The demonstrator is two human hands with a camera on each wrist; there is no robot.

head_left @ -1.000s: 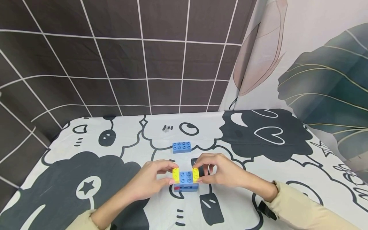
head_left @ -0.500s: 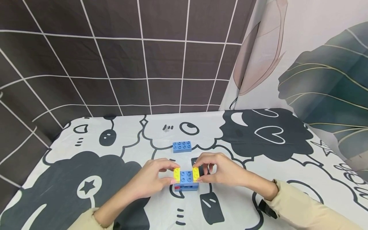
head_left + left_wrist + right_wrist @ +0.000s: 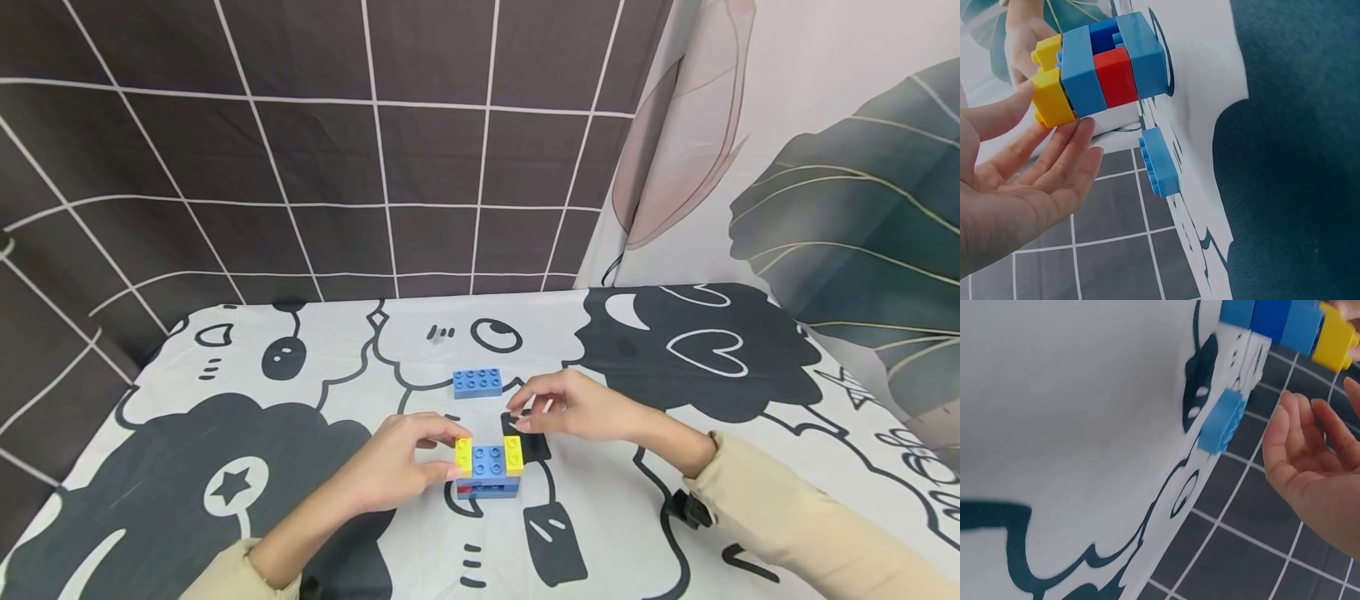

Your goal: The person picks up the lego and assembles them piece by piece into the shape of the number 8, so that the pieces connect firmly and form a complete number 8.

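Note:
In the head view, a stack of toy building bricks stands on the sheet: a light blue brick point(image 3: 487, 472) lies on top, a yellow brick point(image 3: 463, 458) at its left end and another yellow brick point(image 3: 513, 457) at its right. My left hand point(image 3: 401, 464) pinches the left yellow brick between thumb and fingers. The left wrist view shows a red brick point(image 3: 1116, 77) and a dark blue brick point(image 3: 1104, 35) between two light blue layers. My right hand point(image 3: 573, 407) hovers behind the stack, fingers loosely bent with nothing between them, as the right wrist view also shows.
Beyond the stack lies a loose light blue eight-stud brick point(image 3: 477, 384), near the right fingertips. A black-and-white patterned sheet point(image 3: 420, 542) covers the surface. A dark grid-patterned cloth point(image 3: 315, 158) hangs behind, and a leaf-patterned curtain point(image 3: 825, 208) hangs at the right.
My right hand has let go of the right yellow brick and moved up and away, toward the loose blue brick. The left hand keeps its pinch; the stack has stayed in place.

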